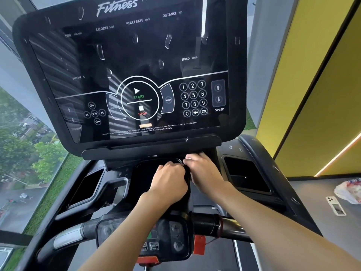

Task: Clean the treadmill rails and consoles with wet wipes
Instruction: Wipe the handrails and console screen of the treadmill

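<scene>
Just below the ledge of the console [136,55], over the black centre tray [142,173], the left hand [169,181] and the right hand [204,173] sit side by side, close enough to touch; both have their fingers curled inward toward a dark, narrow part between them; whether either holds a wet wipe or only grips black plastic I cannot tell; the right hand's fingertips [190,156] reach up to the underside of the ledge. Above the hands the console's dark screen stands tilted, printed with a START and STOP ring, a number pad and SPEED arrows; drops of liquid [168,41] cling to its glass. Left of the left hand lies a recessed pocket [86,184]; right of the right hand lies another pocket [246,177]. Nearer the person than both hands, under the forearms, runs the handrail bar [68,236] with a small control panel [175,237] at its middle and a red tag [199,244] hanging beside that; far to the right of the right hand, a white phone [336,205] and a plastic bag [348,191] lie on a grey surface.
</scene>
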The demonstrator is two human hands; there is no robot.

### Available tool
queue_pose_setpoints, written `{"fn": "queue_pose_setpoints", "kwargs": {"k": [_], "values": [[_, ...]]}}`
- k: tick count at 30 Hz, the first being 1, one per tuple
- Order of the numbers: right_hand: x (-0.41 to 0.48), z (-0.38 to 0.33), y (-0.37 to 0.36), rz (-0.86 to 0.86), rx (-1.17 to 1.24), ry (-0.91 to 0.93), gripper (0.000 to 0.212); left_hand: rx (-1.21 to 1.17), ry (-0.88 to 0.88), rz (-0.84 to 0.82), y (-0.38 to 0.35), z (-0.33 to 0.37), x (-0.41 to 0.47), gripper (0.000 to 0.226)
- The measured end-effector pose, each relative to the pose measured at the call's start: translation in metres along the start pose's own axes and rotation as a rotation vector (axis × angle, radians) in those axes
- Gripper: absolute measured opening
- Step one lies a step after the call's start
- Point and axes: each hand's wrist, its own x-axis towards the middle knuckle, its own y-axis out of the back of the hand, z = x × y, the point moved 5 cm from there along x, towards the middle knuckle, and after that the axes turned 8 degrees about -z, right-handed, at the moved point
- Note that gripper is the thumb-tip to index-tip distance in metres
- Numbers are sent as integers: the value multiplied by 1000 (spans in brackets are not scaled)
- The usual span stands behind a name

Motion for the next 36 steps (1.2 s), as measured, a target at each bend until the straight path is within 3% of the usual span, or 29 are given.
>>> {"fn": "queue_pose_setpoints", "kwargs": {"k": [6,13,16,19,23,28,32,36], "values": [[-35,32,13,72,-52,-133,28,-34,18,-22,0,-1,-1,40],[-64,47,19,131,-9,-284,14,-68,40,-15,-1,-2,1,40],[-64,42,16,145,-3,-265,13,-76,47,-18,-1,-2,0,40],[-52,24,7,40,-76,-148,9,-76,54,-18,0,-2,0,40],[-33,-4,3,33,8,-50,21,-98,47,-11,7,3,-4,44],[-19,-19,-6,-56,-86,90,38,-135,56,-4,13,6,-9,50],[-28,9,5,-26,-103,-28,20,-122,69,-33,13,6,-10,58],[-45,44,18,38,-74,-144,17,-137,43,-31,12,7,-10,60]]}}
